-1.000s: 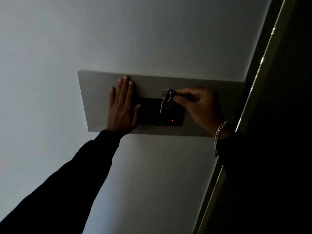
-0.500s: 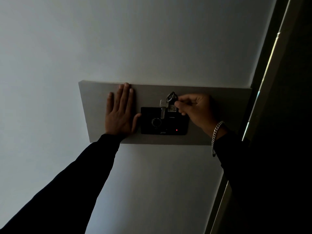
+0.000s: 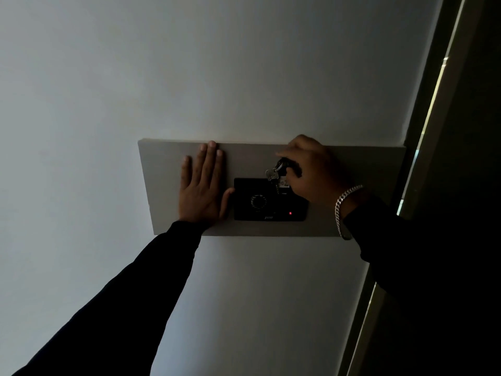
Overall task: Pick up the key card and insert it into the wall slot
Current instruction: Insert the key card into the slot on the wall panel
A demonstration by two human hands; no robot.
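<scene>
A black wall slot unit [image 3: 260,202] with a small red light sits on a grey wall panel [image 3: 162,185]. My right hand [image 3: 311,172] is closed over the top right of the unit, pinching the key card tag [image 3: 283,182] with its ring and metal key [image 3: 272,173]. The tag's lower end meets the top edge of the unit; how deep it sits is hidden by my fingers. My left hand [image 3: 202,188] lies flat, fingers spread, on the panel just left of the unit, thumb touching its side.
The room is dim. A dark door frame [image 3: 433,131] with a thin strip of light runs down the right side. The pale wall [image 3: 108,77] surrounds the panel. A metal bracelet [image 3: 343,204] hangs on my right wrist.
My right hand has risen over the top of the unit and turned palm-down, bringing the tag and key down onto the unit's top edge. My left hand has stayed flat on the panel.
</scene>
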